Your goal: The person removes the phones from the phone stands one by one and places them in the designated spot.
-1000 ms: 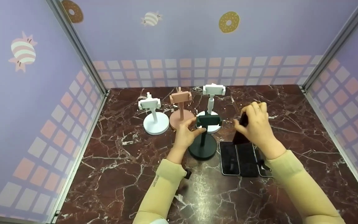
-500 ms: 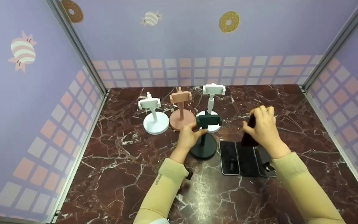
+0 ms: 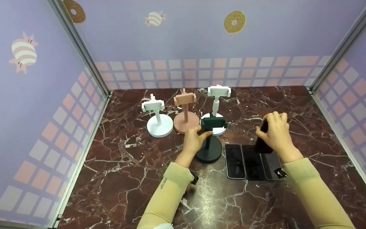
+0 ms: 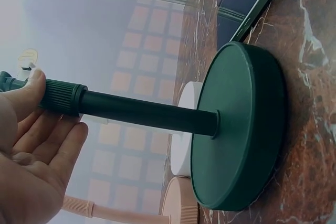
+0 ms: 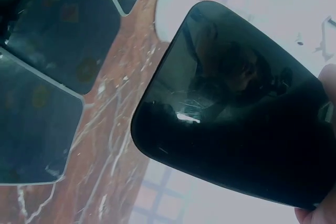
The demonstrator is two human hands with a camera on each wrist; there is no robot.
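Note:
My left hand (image 3: 193, 141) pinches the post of a dark green phone stand (image 3: 213, 123) just below its clamp. In the left wrist view, the thumb lies over the ribbed collar (image 4: 63, 97) and the round base (image 4: 226, 129) sits on the table. My right hand (image 3: 277, 133) holds a black phone (image 3: 261, 145) by its sides, the phone standing steeply over the far ends of the row of phones. The right wrist view shows the glossy face of the held phone (image 5: 220, 103), with finger parts at its right edge.
Three dark phones (image 3: 234, 162) lie side by side on the marbled table (image 3: 116, 187), right of the green stand. Behind it stand a white stand (image 3: 159, 125), a pink stand (image 3: 186, 122) and a taller white stand (image 3: 215, 106). Patterned walls (image 3: 183, 38) enclose the table.
My right hand has moved right and slightly nearer with the black phone, uncovering more of the rightmost lying phone. My left hand has shifted slightly right, still on the green stand.

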